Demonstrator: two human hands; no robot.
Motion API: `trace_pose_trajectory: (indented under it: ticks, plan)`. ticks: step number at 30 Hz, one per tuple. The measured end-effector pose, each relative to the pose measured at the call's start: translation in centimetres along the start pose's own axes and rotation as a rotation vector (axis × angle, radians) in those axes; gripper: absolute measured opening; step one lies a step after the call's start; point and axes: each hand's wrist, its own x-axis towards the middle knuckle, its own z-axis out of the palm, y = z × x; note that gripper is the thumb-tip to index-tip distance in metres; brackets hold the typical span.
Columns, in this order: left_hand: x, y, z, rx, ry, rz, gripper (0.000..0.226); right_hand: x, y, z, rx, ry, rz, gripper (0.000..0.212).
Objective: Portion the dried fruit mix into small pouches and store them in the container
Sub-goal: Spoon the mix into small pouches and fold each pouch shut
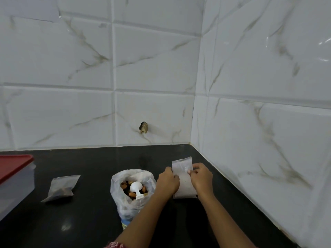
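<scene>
An open plastic bag of dried fruit mix (pixel 131 191) stands on the black counter with a white scoop (pixel 136 188) lying in it. Just right of the bag lies a stack of empty clear pouches (pixel 184 178). My left hand (pixel 167 181) grips the stack's left edge. My right hand (pixel 200 177) pinches the top pouch near its upper part. A filled pouch (pixel 61 187) lies on the counter to the left. At the far left stands a clear container with a red lid (pixel 14 178), its lid on.
The black counter (pixel 89 221) ends in a corner of white marble-pattern tiled walls (pixel 250 140) behind and to the right. A small dark chip (pixel 143 127) marks the back wall above the counter.
</scene>
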Motion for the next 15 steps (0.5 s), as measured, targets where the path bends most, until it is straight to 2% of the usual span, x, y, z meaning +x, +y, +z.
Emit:
trace_pose_trajectory:
  ticks: [4, 8, 12, 15]
  plan:
    - [-0.6, 0.4, -1.3, -0.204, 0.068, 0.113, 0.046, -0.8, -1.4, 0.0, 0.2, -0.021, -0.017, 0.012]
    - [-1.0, 1.2, -3.7, -0.314, 0.131, 0.192, 0.068, -2.4, -3.6, 0.5, 0.376, -0.125, -0.01, 0.01]
    - [-0.7, 0.0, -6.3, -0.227, 0.187, 0.189, 0.095, -3.9, -5.4, 1.9, 0.371, -0.254, -0.081, 0.018]
    - [-0.9, -1.9, -8.4, -0.112, 0.247, 0.188, 0.089, -5.4, -6.5, 3.1, 0.373, -0.365, -0.126, 0.021]
